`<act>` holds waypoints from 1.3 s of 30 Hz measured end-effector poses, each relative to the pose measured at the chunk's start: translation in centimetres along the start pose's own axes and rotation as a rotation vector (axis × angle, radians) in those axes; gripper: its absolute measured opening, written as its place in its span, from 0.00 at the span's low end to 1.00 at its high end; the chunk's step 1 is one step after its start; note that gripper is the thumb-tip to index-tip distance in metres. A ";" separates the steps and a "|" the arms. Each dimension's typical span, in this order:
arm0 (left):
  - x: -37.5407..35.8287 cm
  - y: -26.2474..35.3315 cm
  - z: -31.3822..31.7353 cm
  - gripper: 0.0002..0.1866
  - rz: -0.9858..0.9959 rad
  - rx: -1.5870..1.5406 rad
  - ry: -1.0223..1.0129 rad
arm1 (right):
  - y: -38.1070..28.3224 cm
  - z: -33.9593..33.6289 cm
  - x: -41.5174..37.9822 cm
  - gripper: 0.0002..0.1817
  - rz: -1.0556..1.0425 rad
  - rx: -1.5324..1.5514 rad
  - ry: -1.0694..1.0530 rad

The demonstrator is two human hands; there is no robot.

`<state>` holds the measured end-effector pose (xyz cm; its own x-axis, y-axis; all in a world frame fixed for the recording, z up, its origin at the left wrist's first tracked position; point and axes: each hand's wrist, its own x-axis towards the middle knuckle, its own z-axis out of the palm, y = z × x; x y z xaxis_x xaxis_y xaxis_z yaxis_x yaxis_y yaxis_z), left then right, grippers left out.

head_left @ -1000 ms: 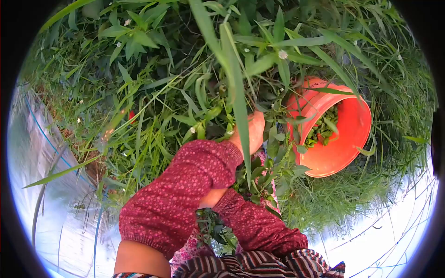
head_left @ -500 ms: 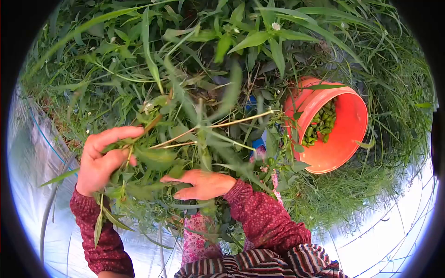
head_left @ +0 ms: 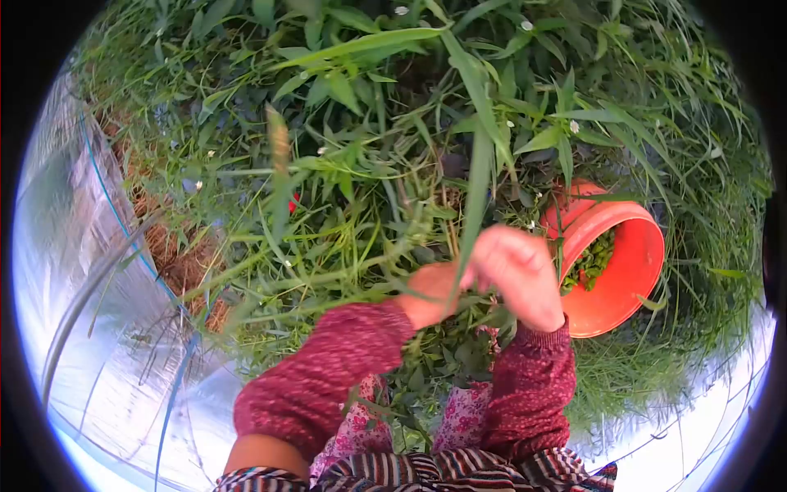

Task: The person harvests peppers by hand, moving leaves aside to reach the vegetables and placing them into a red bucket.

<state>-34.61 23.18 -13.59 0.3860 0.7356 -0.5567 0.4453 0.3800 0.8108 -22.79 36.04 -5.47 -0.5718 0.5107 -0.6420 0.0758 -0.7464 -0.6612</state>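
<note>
My left hand (head_left: 430,293) and my right hand (head_left: 518,275) meet close together in the middle of the frame, both in dark red patterned sleeves. They are buried among green stems and long leaves (head_left: 393,246) of a leafy plant. The left hand's fingers curl round a stem or grass blade; the right hand is bent over beside it, its fingers hidden, so its grip is unclear. Just right of the right hand lies a tilted orange bucket (head_left: 631,279) holding several green pods (head_left: 592,261).
Dense weeds and grass (head_left: 369,107) fill the upper view. Silver plastic sheeting (head_left: 90,328) with a blue line and a thin hose runs down the left, and pale sheeting (head_left: 697,410) shows at lower right. A small red spot (head_left: 293,202) sits among the leaves.
Both hands have come together at the centre; the left hand swung in from the left, where it held a leafy branch. The view shifted, so the bucket sits lower and more to the right.
</note>
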 end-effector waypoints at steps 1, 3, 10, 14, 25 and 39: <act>0.8 -0.4 2.6 0.14 -0.001 0.115 0.032 | -1.1 1.1 1.8 0.06 -0.115 -0.075 0.243; 2.6 -2.0 8.1 0.17 -0.088 0.155 0.116 | -1.5 2.4 6.7 0.11 -0.276 -0.292 0.251; -0.3 2.1 2.6 0.21 0.129 0.986 -0.218 | 8.8 4.7 14.3 0.20 0.217 -1.527 -0.808; -3.8 4.5 -11.7 0.11 0.149 -0.034 -0.190 | 13.0 -1.4 9.1 0.21 0.398 -1.518 -0.737; -8.6 -13.7 -4.5 0.28 -0.660 0.397 0.152 | 15.1 -2.8 8.8 0.21 0.161 -0.854 -0.228; -3.1 -5.9 -10.9 0.11 -0.284 0.202 0.356 | 16.7 1.0 11.0 0.33 0.113 -0.424 -0.026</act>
<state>-47.23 24.76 -14.67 -0.0571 0.7781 -0.6256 0.6544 0.5024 0.5651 -28.64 28.73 -23.19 -0.5603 0.4208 -0.7135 0.4650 -0.5531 -0.6913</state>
